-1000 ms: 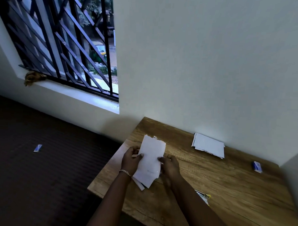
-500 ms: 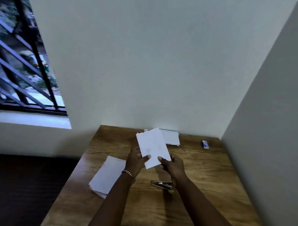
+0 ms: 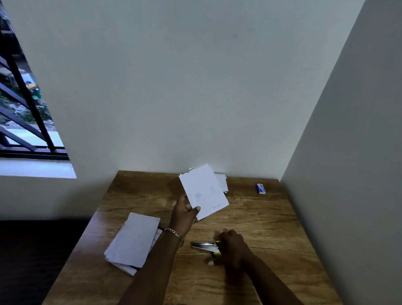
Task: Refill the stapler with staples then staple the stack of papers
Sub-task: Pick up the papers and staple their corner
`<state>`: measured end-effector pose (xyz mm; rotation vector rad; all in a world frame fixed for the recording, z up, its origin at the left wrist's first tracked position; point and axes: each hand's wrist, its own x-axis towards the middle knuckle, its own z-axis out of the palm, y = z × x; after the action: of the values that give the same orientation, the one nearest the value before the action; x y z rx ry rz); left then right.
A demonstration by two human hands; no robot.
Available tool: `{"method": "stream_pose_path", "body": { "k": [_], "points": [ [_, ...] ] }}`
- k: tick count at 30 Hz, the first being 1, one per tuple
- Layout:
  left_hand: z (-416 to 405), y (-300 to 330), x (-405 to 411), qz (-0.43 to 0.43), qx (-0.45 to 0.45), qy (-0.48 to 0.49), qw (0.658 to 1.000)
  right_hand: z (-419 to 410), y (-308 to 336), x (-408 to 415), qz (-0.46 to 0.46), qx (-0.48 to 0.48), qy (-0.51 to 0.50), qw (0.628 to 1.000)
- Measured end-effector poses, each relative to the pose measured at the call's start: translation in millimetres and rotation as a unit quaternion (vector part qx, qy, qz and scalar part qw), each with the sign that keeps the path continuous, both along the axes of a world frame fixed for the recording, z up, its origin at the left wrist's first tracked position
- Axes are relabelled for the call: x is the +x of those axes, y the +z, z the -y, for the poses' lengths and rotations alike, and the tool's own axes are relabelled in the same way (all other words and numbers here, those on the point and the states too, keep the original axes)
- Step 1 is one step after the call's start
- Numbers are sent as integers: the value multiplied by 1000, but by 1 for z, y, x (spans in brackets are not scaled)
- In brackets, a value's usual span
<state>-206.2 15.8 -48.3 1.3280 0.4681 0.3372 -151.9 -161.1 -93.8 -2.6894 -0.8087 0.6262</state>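
Note:
My left hand (image 3: 184, 214) holds a small stack of white papers (image 3: 203, 191) up above the middle of the wooden table (image 3: 272, 225), gripping its lower left corner. My right hand (image 3: 232, 247) is down on the table at the rear end of a silver stapler (image 3: 203, 246) with a yellow part, fingers curled on it; the hand is blurred. A small blue and white staple box (image 3: 260, 189) lies at the far right of the table.
A second stack of white papers (image 3: 134, 241) lies near the table's left edge. More white sheets (image 3: 222, 181) lie at the back against the wall, partly behind the held stack. Walls close the table at the back and right. A barred window (image 3: 16, 114) is on the left.
My right hand has let go of the held papers and dropped to the stapler on the table. My left hand alone keeps the stack raised. The view has swung right from the window.

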Motion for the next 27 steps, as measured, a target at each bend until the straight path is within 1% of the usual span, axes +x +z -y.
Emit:
{"method": "stream_pose_path", "body": {
  "k": [4, 6, 7, 8, 9, 10, 11, 12, 14, 16, 17, 18, 19, 21, 24, 27],
  "points": [
    [-1, 1, -2, 3, -1, 5, 1000, -3, -7, -10, 56, 3, 19, 998],
    [-4, 2, -3, 7, -6, 11, 1000, -2, -4, -10, 45, 26, 21, 998],
    [-5, 2, -3, 10, -9, 15, 1000, -1, -2, -10, 21, 63, 7, 998],
    [-5, 3, -3, 12, -11, 18, 1000, 0, 0, -11, -19, 121, -27, 992],
    [-6, 5, -3, 14, -12, 19, 1000, 1, 4, -12, -73, 193, -71, 976],
    [-6, 5, -2, 15, -13, 17, 1000, 1, 7, -14, -137, 269, -112, 947],
    [-6, 6, -1, 15, -14, 15, 1000, 1, 12, -16, -201, 339, -139, 909],
    [-6, 7, -1, 15, -13, 13, 1000, 0, 15, -18, -256, 396, -155, 868],
    [-5, 8, 0, 16, -4, 11, 1000, -3, 25, -18, -338, 482, -171, 790],
    [-4, 8, 0, 15, 24, 12, 1000, -5, 34, -17, -385, 538, -191, 725],
    [-4, 8, -1, 15, 42, 14, 999, -6, 37, -15, -396, 557, -202, 702],
    [-3, 9, -1, 15, 63, 15, 998, -6, 40, -13, -401, 570, -210, 686],
    [-2, 10, -1, 19, 84, 16, 996, -6, 42, -12, -401, 578, -215, 678],
    [-1, 12, -2, 33, 113, 15, 993, -6, 45, -8, -389, 583, -219, 679],
    [0, 15, -2, 49, 135, 14, 990, -6, 47, -6, -357, 578, -222, 699],
    [-1, 18, -1, 63, 137, 18, 988, -7, 45, -3, -334, 569, -228, 716]
  ]
}}
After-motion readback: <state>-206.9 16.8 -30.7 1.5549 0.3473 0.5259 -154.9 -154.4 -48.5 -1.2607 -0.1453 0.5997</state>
